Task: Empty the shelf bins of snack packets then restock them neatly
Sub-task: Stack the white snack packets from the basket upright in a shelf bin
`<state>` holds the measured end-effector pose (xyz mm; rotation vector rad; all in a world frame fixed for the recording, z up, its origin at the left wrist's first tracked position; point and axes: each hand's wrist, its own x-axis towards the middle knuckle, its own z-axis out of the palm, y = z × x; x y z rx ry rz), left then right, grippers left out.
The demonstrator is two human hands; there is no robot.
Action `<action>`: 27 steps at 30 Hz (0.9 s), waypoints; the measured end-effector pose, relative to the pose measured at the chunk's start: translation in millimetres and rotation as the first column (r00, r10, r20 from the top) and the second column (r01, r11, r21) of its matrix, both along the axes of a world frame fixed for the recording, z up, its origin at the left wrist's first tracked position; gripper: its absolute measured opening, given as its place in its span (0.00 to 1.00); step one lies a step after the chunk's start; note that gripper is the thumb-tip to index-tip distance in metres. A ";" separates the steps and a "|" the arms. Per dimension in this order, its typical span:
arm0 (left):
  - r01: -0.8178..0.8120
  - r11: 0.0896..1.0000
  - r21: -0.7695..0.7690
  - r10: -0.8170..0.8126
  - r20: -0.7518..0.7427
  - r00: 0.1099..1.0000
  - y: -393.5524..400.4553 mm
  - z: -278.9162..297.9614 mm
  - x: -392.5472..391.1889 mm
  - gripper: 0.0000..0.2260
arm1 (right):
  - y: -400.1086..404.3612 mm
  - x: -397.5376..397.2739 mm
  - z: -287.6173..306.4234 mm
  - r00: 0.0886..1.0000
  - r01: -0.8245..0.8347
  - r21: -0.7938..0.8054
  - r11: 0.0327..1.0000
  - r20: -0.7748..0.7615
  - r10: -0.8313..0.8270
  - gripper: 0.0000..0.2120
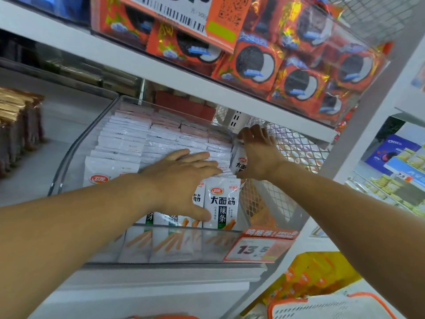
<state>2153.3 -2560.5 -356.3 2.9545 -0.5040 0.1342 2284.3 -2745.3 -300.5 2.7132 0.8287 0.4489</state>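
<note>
1. The clear bin (69, 166) sits at the middle of the frame on a white shelf (161, 275), filled with rows of white snack packets (128, 143) standing upright, back to front.
2. The left hand (181, 180) lies flat on the tops of the front packets at centre frame, fingers straight and spread, thumb down over the packet faces; its grip is released, pressing rather than grasping.
3. The right hand (257, 153), just right of centre, grasps a single packet (239, 162) from above at the bin's right edge, fingers curled over its top.
4. That packet is tilted, touching the rightmost row, beside the white mesh divider (294, 143).
5. A front packet (222, 201) with bold black characters faces the camera below the hands.
6. An orange price tag (259, 247) hangs on the bin's front, lower right.
7. Upper right, another bin holds orange cookie packets (299, 81).
</note>
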 end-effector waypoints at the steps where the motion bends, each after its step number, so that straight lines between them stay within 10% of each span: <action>1: -0.002 1.000 0.013 0.002 -0.006 1.000 -0.8 0.8 -0.6 0.45 | -1.5 -0.6 1.3 1.000 0.009 0.010 1.000 -0.005 -0.009 0.51; 12: -0.052 0.991 0.120 0.070 -0.155 0.985 -18.5 24.5 -4.7 0.46 | -5.4 -6.8 6.6 0.997 0.020 0.056 0.998 0.068 -0.024 0.46; 27: -0.183 0.961 0.205 0.184 0.013 0.983 -27.2 31.9 -22.7 0.34 | -6.1 2.1 4.7 0.999 -0.004 0.141 0.990 0.051 -0.003 0.26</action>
